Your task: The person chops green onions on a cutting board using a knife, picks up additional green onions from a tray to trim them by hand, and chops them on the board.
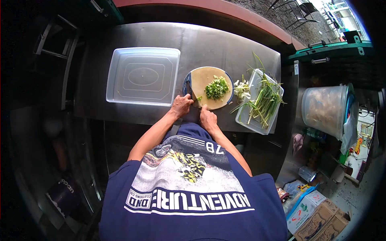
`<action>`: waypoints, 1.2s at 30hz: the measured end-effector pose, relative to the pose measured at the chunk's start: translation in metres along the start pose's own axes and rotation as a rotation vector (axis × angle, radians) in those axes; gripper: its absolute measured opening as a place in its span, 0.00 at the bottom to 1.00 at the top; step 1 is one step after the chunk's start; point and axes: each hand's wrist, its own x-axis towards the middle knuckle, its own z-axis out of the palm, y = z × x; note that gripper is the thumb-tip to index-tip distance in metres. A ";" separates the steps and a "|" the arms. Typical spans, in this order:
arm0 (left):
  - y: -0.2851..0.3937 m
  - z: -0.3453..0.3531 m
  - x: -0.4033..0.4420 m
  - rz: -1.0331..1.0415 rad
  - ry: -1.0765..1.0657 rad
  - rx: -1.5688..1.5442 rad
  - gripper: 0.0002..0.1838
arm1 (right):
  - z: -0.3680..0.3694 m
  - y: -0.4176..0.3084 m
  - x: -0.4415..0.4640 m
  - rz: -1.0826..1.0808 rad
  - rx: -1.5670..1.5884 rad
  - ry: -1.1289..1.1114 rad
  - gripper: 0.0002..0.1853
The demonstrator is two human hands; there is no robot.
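Note:
On the steel table lies a round cutting board (201, 82) with a blue rim. Chopped green onion (217, 88) is heaped on its right half, and a few bits lie near its left side. My left hand (183, 105) is closed at the board's near left edge around what looks like a knife (187, 85), its dark, straight-edged blade pointing away from me over the board's left side. My right hand (208, 117) has its fingers curled on the board's near edge, gripping it. Whole green onions (265, 98) lie across a white tray (243, 114) to the right.
A large translucent plastic container (142, 98) stands left of the board. White onion ends (241, 89) lie between board and tray. Right of the table are a big clear tub (323, 106) and cardboard boxes (321, 221). A reddish ledge (241, 12) runs behind the table.

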 end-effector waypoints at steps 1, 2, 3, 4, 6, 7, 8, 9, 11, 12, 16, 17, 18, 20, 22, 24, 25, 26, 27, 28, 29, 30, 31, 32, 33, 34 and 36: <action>-0.002 0.003 -0.001 -0.006 0.009 -0.031 0.07 | 0.000 0.002 0.000 -0.004 0.031 -0.007 0.14; -0.004 0.007 -0.002 0.004 0.012 -0.018 0.07 | 0.000 0.004 0.000 -0.010 0.027 -0.007 0.14; -0.006 0.009 -0.001 0.003 0.016 -0.018 0.07 | -0.003 0.004 -0.001 -0.015 0.031 -0.015 0.14; -0.007 0.011 -0.001 0.013 0.003 -0.008 0.07 | -0.006 0.004 -0.003 -0.018 0.035 -0.024 0.13; -0.008 0.014 0.001 0.030 -0.011 0.001 0.07 | -0.012 0.007 -0.008 -0.025 0.029 -0.034 0.12; -0.007 0.013 0.001 0.027 -0.008 -0.009 0.07 | -0.014 0.008 -0.011 -0.033 0.023 -0.046 0.11; -0.006 0.013 0.001 0.022 -0.005 -0.019 0.08 | -0.016 0.009 -0.014 -0.030 0.024 -0.045 0.11; -0.006 0.012 0.002 0.024 -0.007 -0.020 0.08 | -0.018 0.010 -0.018 -0.034 0.030 -0.050 0.11; -0.005 0.011 0.001 0.025 -0.005 -0.001 0.07 | -0.019 0.012 -0.026 -0.039 0.036 -0.060 0.10; -0.005 0.011 0.001 0.023 -0.005 -0.002 0.07 | -0.019 0.013 -0.029 -0.054 0.005 -0.050 0.10; -0.008 0.012 0.002 0.029 -0.010 -0.002 0.07 | -0.001 0.015 -0.024 -0.047 -0.042 0.004 0.11; -0.006 0.013 0.001 0.032 -0.019 -0.008 0.06 | 0.006 0.016 -0.020 -0.042 -0.041 0.002 0.11; -0.006 0.012 0.002 0.035 -0.021 -0.007 0.06 | 0.011 0.014 -0.012 -0.028 0.006 0.011 0.13; -0.003 0.009 0.002 0.003 -0.037 0.051 0.08 | 0.010 0.007 0.002 -0.048 0.025 -0.006 0.20; -0.001 0.005 0.002 0.002 -0.030 0.049 0.08 | 0.010 0.008 0.008 -0.036 0.020 -0.008 0.22; -0.002 0.004 -0.002 -0.014 -0.017 0.030 0.10 | 0.009 0.005 0.009 -0.048 0.013 0.034 0.21; -0.004 0.006 -0.001 -0.019 -0.011 0.031 0.10 | 0.007 0.006 0.007 -0.055 0.009 0.034 0.21; -0.006 0.009 -0.001 -0.009 -0.001 0.025 0.09 | 0.006 0.008 0.004 -0.067 0.018 0.029 0.18; -0.007 0.009 -0.001 0.004 0.008 0.020 0.09 | 0.002 0.008 0.001 -0.078 0.029 0.026 0.15; -0.008 0.009 -0.001 0.004 0.011 0.018 0.09 | -0.001 0.009 -0.003 -0.078 0.026 0.026 0.15; -0.008 0.010 0.000 0.007 -0.001 0.025 0.09 | -0.004 0.009 -0.007 -0.077 0.022 0.013 0.13; -0.008 0.009 0.001 0.010 -0.015 0.030 0.09 | -0.007 0.010 -0.010 -0.075 0.019 -0.001 0.11; -0.007 0.009 0.001 0.013 -0.016 0.028 0.09 | -0.009 0.010 -0.014 -0.071 0.019 0.000 0.11; -0.007 0.009 0.001 0.012 -0.015 0.027 0.09 | -0.011 0.010 -0.017 -0.055 0.001 -0.026 0.09; -0.006 0.009 0.001 0.010 -0.015 0.025 0.09 | -0.014 0.009 -0.021 -0.039 -0.017 -0.052 0.09; -0.005 0.008 0.001 0.011 -0.017 0.023 0.09 | -0.017 0.008 -0.025 -0.037 -0.016 -0.054 0.09; -0.005 0.007 0.001 0.017 0.002 0.025 0.08 | -0.021 0.006 -0.031 -0.030 0.002 -0.045 0.08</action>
